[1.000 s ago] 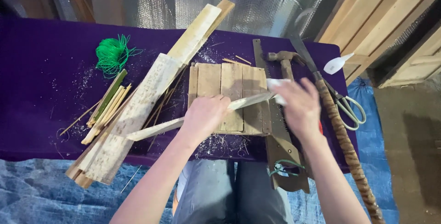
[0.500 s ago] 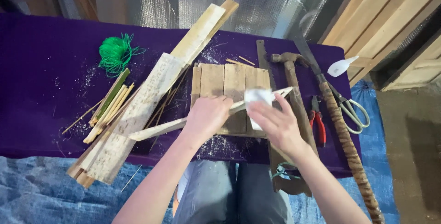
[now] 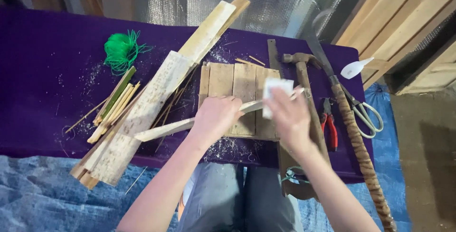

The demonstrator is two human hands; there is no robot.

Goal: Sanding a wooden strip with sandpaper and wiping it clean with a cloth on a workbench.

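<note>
Stretching across the view, purple-covered bench (image 3: pixel 42 70), its near edge dropping to blue tarp (image 3: pixel 47 198). Lying diagonally at left, broad bamboo slabs (image 3: pixel 156 99). Sitting mid-bench, small wooden board (image 3: pixel 240 82). Resting across it, long bamboo strip (image 3: pixel 166 128), tip reaching toward the slabs. Clamping the strip's middle, left hand (image 3: pixel 216 118), fingers curled closed. Pressing a pale sheet of sandpaper (image 3: pixel 274 91) onto the strip, right hand (image 3: pixel 290 118), fingers flat; sliding back along the strip compared with a moment ago, sheet now nearer the far end. Crowding the right edge: hammer (image 3: pixel 304 75), red pliers (image 3: pixel 328 127), scissors (image 3: pixel 365 115). Sitting in open room at far left, green twine (image 3: pixel 118 50).
</note>
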